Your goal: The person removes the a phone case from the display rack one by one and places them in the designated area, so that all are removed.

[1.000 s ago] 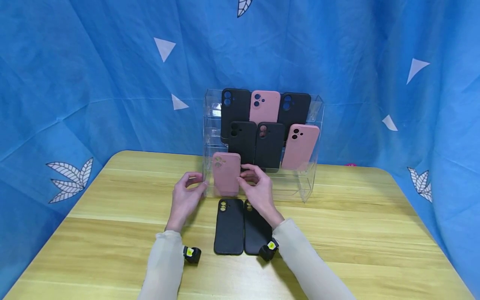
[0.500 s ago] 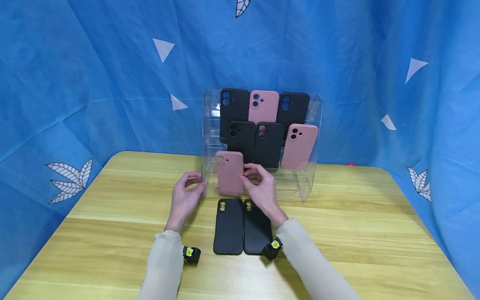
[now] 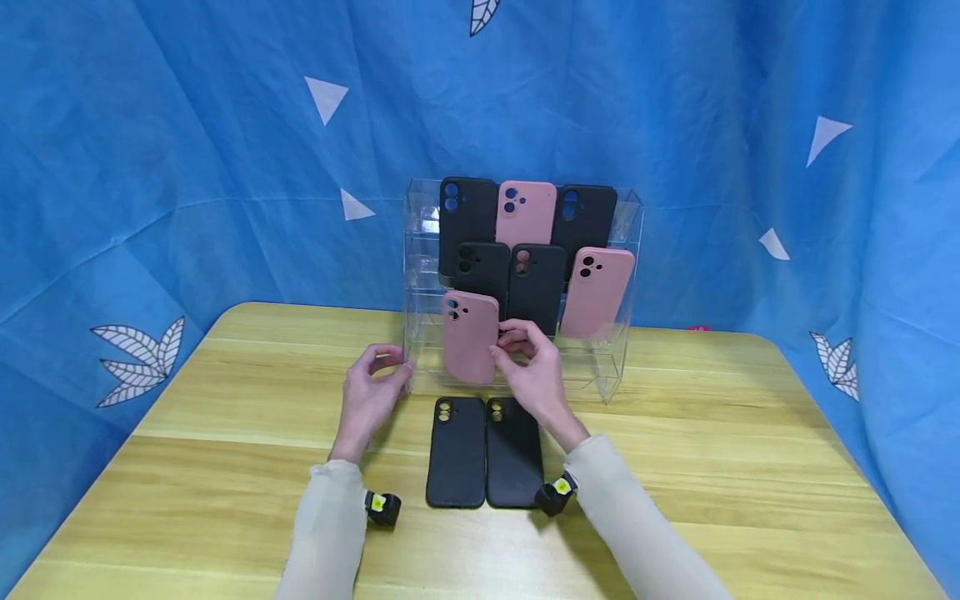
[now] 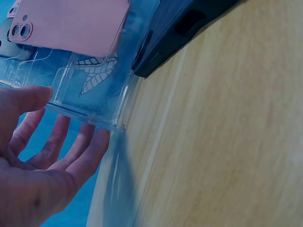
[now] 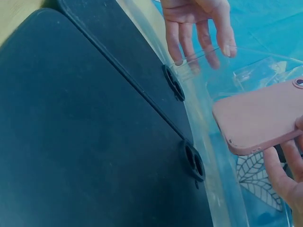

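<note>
A pink phone case (image 3: 471, 337) stands nearly upright in front of the bottom tier of a clear acrylic display rack (image 3: 611, 379). My right hand (image 3: 534, 371) pinches that case by its right edge; the right wrist view shows thumb and fingers at one side of the pink case (image 5: 265, 118). At the rack's left side, my left hand (image 3: 372, 392) holds the side panel. In the left wrist view its thumb and fingers (image 4: 90, 156) lie on either side of the clear edge. Two black phone cases (image 3: 456, 454) (image 3: 514, 458) lie side by side on the table before the rack.
On the rack's upper tiers lean black cases (image 3: 468, 218) (image 3: 536, 287) and pink cases (image 3: 527, 215) (image 3: 597, 292), overlapping in two rows. The wooden table (image 3: 712, 467) extends to both sides. Behind it hangs a blue patterned cloth (image 3: 225, 125).
My right hand has moved the pink case rightward and slightly up, away from the rack's left end; it now tilts a little. The left hand stays at the rack's side.
</note>
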Tool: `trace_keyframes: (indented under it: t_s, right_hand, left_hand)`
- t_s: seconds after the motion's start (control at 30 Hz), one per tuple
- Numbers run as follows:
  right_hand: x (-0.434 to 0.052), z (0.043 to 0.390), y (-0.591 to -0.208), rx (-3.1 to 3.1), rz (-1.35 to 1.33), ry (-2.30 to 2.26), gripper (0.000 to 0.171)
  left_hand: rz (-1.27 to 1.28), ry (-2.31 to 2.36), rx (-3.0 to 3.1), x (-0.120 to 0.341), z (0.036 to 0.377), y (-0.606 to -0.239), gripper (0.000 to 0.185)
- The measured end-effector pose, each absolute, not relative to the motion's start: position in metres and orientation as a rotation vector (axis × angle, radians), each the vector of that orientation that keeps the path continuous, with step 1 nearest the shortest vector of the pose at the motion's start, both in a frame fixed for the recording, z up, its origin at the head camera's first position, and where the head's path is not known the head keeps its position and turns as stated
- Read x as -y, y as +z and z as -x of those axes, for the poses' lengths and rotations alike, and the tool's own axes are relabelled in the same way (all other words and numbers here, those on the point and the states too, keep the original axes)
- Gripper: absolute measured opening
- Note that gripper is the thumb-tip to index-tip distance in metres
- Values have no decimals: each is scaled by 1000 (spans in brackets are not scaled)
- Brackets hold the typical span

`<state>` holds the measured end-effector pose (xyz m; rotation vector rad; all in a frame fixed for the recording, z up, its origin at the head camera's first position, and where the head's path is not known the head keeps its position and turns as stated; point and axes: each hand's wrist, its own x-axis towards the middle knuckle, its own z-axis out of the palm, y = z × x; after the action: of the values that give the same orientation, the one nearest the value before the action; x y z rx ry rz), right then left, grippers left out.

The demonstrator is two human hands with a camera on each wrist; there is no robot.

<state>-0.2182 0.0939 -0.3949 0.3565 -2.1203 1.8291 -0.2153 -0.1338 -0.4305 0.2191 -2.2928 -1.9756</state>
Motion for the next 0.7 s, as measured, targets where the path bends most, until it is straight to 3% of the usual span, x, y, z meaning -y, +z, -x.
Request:
trace_keyframes:
  t_s: [0.23, 0.7]
  right_hand:
    - [-108, 234, -417, 2106, -412, 1832, 31]
    - [-125, 223, -413, 2088, -451, 1861, 35]
  left_hand:
    - [-221, -1961, 2302, 133, 216, -431, 28]
    - [-223, -1975, 2297, 133, 216, -432, 29]
